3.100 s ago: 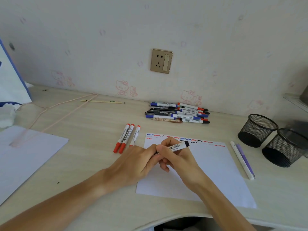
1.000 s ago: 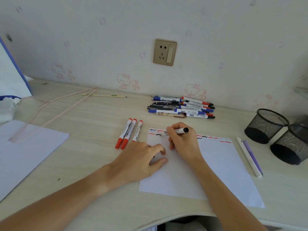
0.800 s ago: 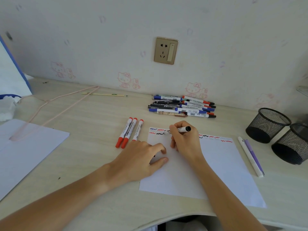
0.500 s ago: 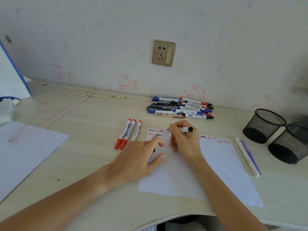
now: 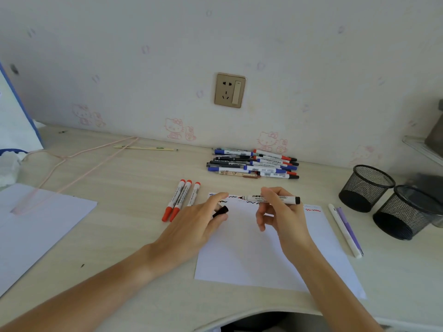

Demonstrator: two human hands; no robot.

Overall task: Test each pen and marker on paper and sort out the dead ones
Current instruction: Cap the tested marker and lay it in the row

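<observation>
head view: the right hand [image 5: 280,214] has lifted off the paper [image 5: 261,250] and now pinches the black marker [image 5: 273,199] level above the sheet's far edge, tip pointing left, where half a second ago that tip was down among the squiggles. the left hand [image 5: 196,226], flat on the paper a second ago, has curled and pinches the black cap [image 5: 220,211] just left of the tip. so this one looks tested, and recapping seems next. three red markers [image 5: 181,200] lie left of the sheet, the untested pile [image 5: 254,164] sits far by the wall, and two pens [image 5: 345,230] lie right on the tabletop [image 5: 124,178].
</observation>
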